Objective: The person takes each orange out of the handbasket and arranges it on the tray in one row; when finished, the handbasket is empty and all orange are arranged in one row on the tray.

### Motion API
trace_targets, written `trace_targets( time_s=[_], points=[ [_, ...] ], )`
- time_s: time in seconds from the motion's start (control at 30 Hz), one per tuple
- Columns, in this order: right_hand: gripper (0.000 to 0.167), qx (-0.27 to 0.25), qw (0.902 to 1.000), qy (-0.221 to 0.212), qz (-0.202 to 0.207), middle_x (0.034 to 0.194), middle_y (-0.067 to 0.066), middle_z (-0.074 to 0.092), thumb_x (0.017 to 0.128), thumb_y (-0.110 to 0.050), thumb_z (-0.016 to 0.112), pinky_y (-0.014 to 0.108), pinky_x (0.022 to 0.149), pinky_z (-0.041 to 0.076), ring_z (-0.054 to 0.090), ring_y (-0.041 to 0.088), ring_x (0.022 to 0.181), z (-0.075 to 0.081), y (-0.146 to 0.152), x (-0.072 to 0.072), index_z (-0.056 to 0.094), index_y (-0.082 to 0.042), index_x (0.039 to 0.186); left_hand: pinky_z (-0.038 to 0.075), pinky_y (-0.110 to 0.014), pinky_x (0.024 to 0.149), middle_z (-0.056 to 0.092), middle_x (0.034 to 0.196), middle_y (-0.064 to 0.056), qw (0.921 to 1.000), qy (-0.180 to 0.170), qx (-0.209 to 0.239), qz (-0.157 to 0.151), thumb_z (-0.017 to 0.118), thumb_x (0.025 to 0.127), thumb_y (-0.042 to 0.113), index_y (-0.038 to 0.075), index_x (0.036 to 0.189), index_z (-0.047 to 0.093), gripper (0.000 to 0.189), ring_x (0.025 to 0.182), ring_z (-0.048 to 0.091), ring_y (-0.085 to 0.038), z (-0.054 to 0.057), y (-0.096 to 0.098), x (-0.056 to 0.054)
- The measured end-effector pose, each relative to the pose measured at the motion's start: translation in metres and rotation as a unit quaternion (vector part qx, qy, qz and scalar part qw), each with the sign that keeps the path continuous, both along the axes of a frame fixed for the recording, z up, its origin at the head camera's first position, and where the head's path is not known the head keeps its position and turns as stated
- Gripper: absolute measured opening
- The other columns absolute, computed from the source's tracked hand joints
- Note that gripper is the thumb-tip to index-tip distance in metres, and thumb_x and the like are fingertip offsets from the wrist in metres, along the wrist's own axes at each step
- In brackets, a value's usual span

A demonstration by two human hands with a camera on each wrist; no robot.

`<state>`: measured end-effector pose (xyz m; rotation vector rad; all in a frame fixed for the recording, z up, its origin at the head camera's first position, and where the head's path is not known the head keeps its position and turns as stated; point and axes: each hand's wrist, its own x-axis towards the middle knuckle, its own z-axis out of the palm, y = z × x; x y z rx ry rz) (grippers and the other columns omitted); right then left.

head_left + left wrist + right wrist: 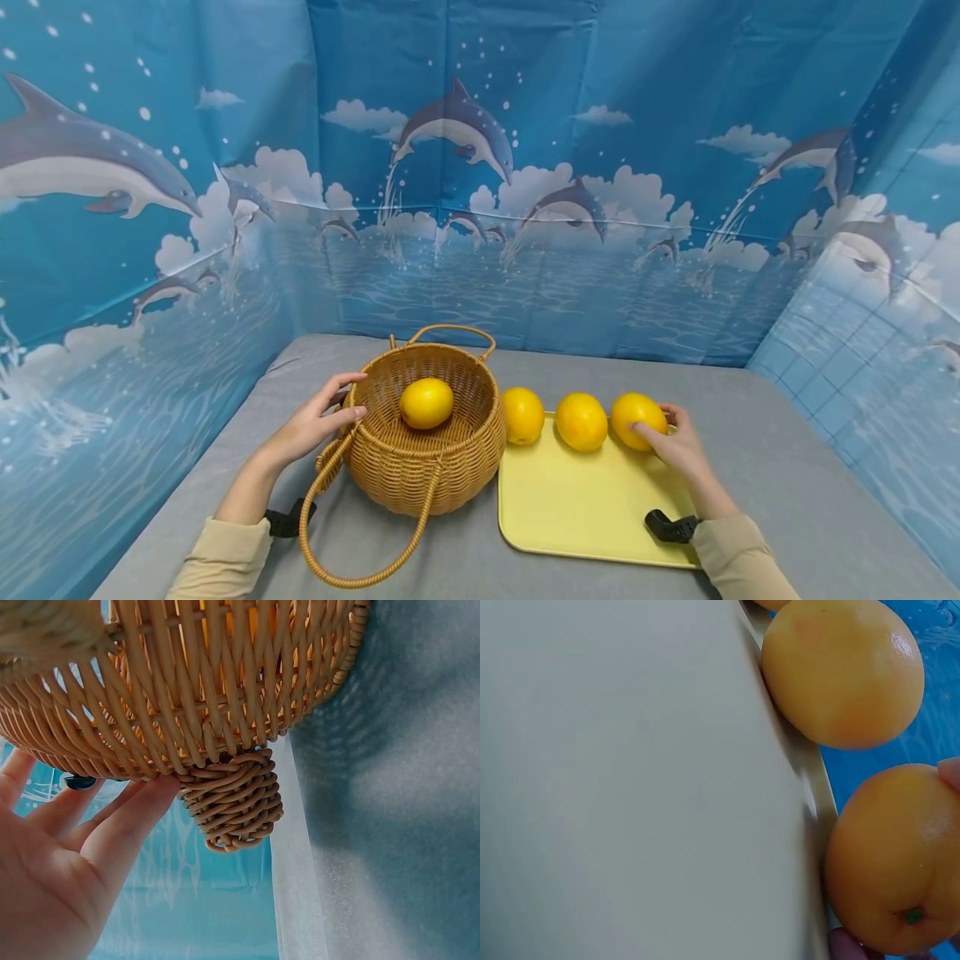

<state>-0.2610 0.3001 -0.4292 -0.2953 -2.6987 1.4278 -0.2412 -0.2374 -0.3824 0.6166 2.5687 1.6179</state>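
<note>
My left hand (pixel 318 421) rests against the left side of the wicker basket (pixel 420 487), its fingertips at the rim. In the left wrist view, fairly straight fingers (pixel 124 825) touch the woven wall beside a stubby wicker foot (pixel 234 802). One orange (pixel 426 403) lies inside the basket. At the tray's far right my right hand (pixel 678 442) holds another orange (pixel 637 421), thumb in front and fingers behind. Its green stem end shows in the right wrist view. Two more oranges, the middle one (pixel 581 422) and the left one (pixel 523 415), sit along the back of the yellow tray (pixel 585 508).
The basket's front handle (pixel 367 579) hangs down toward me, and the back handle (pixel 453 327) stands up. Grey cloth (pixel 420 558) covers the table. Blue dolphin-print curtains (pixel 480 283) enclose the back and both sides.
</note>
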Motion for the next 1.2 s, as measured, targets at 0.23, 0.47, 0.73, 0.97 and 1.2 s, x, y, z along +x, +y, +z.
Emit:
trace_targets(
  time_s=[0.23,0.47,0.73,0.97,1.2],
  points=[
    [0.097,-0.023,0.9990,-0.032,0.023,0.126,0.034,0.027,0.084,-0.050,0.064,0.034,0.074,0.054,0.048,0.040,0.103,0.002,-0.003,0.002,0.011,0.010,0.138,0.028,-0.066,0.096,0.018,0.152,-0.015,1.0000,0.001,-0.001,-0.001,0.053,0.096,0.029,0.018,0.142,0.033,0.052,0.134,0.017,-0.048,0.001,0.000,0.000],
    [0.093,-0.017,0.9957,-0.059,0.069,0.127,0.038,0.030,0.091,-0.054,0.050,0.035,0.074,0.054,0.056,0.037,0.098,0.011,-0.003,0.005,0.009,0.015,0.137,0.028,-0.066,0.096,0.018,0.152,-0.015,1.0000,-0.001,0.000,0.000,0.054,0.096,0.030,0.018,0.142,0.034,0.052,0.135,0.017,-0.048,0.001,0.000,0.001],
    [0.092,-0.038,0.9902,-0.087,0.103,0.131,0.040,0.027,0.094,-0.056,0.044,0.035,0.079,0.053,0.062,0.029,0.091,0.017,-0.001,0.005,0.006,0.015,0.138,0.029,-0.066,0.097,0.018,0.152,-0.015,1.0000,0.001,0.000,-0.001,0.053,0.096,0.031,0.018,0.143,0.033,0.053,0.134,0.018,-0.048,-0.001,-0.001,-0.002],
    [0.086,-0.061,0.9873,-0.084,0.121,0.133,0.039,0.027,0.095,-0.047,0.050,0.037,0.081,0.052,0.061,0.033,0.096,0.019,-0.001,0.008,0.010,0.015,0.138,0.028,-0.066,0.097,0.018,0.152,-0.015,1.0000,-0.002,-0.003,0.003,0.053,0.096,0.032,0.018,0.143,0.033,0.053,0.134,0.018,-0.048,-0.001,-0.001,-0.002],
    [0.081,-0.030,0.9883,-0.080,0.126,0.130,0.036,0.035,0.095,-0.048,0.048,0.038,0.078,0.053,0.057,0.036,0.102,0.020,0.001,0.008,0.017,0.013,0.138,0.028,-0.066,0.097,0.019,0.152,-0.016,1.0000,0.002,-0.005,0.003,0.053,0.096,0.032,0.017,0.143,0.033,0.053,0.134,0.018,-0.049,0.000,-0.001,-0.001]
  ],
)
